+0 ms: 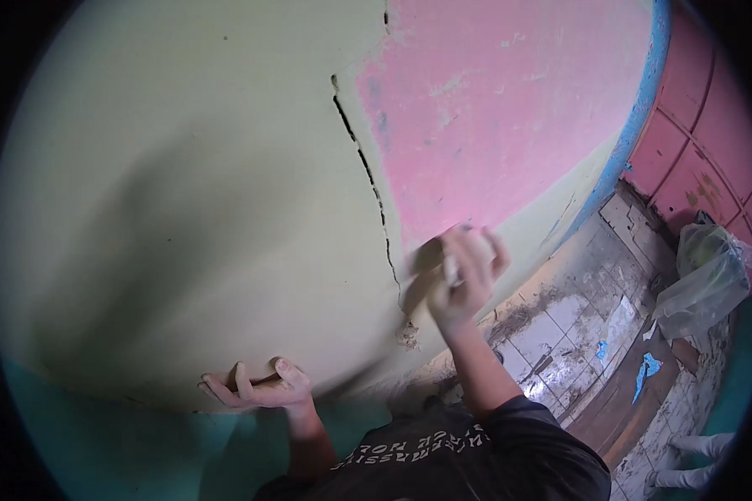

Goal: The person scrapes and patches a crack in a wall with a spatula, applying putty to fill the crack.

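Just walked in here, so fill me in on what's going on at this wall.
A person is working barehanded at a pale wall with a pink area. The right hand is raised near the lower end of a long crack, too blurred to tell what it holds. The left hand is lower, fingers bent, where the pale paint meets teal. The crack is open in places, and debris litters the tiled floor.

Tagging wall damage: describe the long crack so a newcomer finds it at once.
Start with the big pale wall, then the pink patch at the upper right of the view. Left of that patch, the crack runs down the pale surface, ending left of the right hand. Unlike the broad, scuffed patch, it is a thin, dark, broken line, narrowing toward the bottom.
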### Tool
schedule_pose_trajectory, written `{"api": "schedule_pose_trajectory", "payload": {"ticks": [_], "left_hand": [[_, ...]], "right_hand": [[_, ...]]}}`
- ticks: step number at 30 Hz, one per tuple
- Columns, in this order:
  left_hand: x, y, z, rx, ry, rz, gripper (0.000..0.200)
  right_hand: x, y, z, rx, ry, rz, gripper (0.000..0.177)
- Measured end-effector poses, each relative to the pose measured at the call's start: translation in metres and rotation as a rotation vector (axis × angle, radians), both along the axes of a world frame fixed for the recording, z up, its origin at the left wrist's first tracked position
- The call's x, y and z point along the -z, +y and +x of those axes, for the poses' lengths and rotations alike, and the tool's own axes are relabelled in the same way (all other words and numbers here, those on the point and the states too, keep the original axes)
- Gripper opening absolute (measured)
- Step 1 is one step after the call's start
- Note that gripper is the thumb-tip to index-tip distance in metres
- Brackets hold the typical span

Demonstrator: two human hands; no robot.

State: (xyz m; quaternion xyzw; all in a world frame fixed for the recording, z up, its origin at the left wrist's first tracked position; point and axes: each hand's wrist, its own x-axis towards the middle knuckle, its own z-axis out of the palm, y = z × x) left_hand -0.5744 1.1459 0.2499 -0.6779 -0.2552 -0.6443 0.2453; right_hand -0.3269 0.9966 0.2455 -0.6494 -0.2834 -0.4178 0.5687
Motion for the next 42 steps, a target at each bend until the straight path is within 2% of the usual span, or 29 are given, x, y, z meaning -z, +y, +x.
{"api": "schedule_pose_trajectory", "payload": {"ticks": [4,5,8,9,12,13,17,20,21,24,25,26,28,31,34,35,39,42], "left_hand": [[0.001,-0.001,-0.003,-0.022,0.027,0.011,0.052],[0.001,-0.001,-0.002,-0.016,0.029,0.021,0.052],[-0.001,0.002,-0.003,-0.011,0.034,0.042,0.052],[-0.001,0.001,-0.003,-0.013,0.032,0.037,0.052],[0.0,0.0,-0.002,-0.017,0.022,0.036,0.052],[-0.001,0.001,-0.002,-0.016,0.025,0.04,0.052],[0.0,-0.001,-0.003,-0.031,0.027,0.032,0.052],[-0.001,0.0,-0.002,-0.024,0.027,0.029,0.053],[-0.001,0.0,0.0,-0.018,0.022,0.03,0.053],[0.0,0.0,-0.003,-0.028,0.029,0.019,0.054],[0.001,-0.001,-0.004,-0.036,0.034,0.014,0.054],[0.0,-0.001,-0.003,-0.034,0.025,0.016,0.054],[0.0,0.0,-0.001,-0.015,0.016,0.021,0.054],[0.0,-0.001,0.0,-0.013,0.001,0.003,0.05],[-0.001,-0.003,-0.003,-0.064,0.035,0.0,0.051],[-0.001,-0.004,-0.003,-0.066,0.036,0.006,0.051],[-0.001,0.001,-0.005,-0.047,0.038,0.028,0.052],[0.0,-0.002,-0.003,-0.055,0.026,0.023,0.053]], "right_hand": [[-0.003,0.015,-0.006,0.022,0.013,0.124,0.038],[-0.001,0.017,-0.02,-0.021,-0.026,0.094,0.037],[0.003,0.002,0.002,0.034,0.023,-0.004,0.035],[0.0,0.004,0.01,0.083,0.194,0.105,0.038],[-0.007,0.006,-0.014,-0.046,-0.006,0.018,0.03],[-0.007,0.006,-0.026,-0.018,-0.034,-0.036,0.028],[-0.004,0.009,0.003,0.088,0.227,0.177,0.036],[0.003,0.009,-0.032,-0.094,0.02,0.005,0.047],[0.003,0.005,-0.031,-0.081,0.0,-0.039,0.041],[0.006,0.002,0.004,0.068,0.218,0.109,0.039],[0.011,0.01,0.003,0.055,0.206,0.154,0.039],[0.015,0.012,-0.008,-0.001,0.078,0.102,0.04],[0.004,0.005,-0.04,-0.053,-0.005,-0.1,0.039],[0.002,0.004,-0.002,0.007,0.006,0.018,0.037],[-0.001,0.014,-0.007,0.015,0.057,0.116,0.035],[0.0,0.015,-0.022,-0.073,-0.003,0.095,0.033],[0.005,0.004,-0.002,0.033,0.058,0.042,0.039],[0.0,0.006,0.0,0.019,0.055,0.075,0.039]]}}
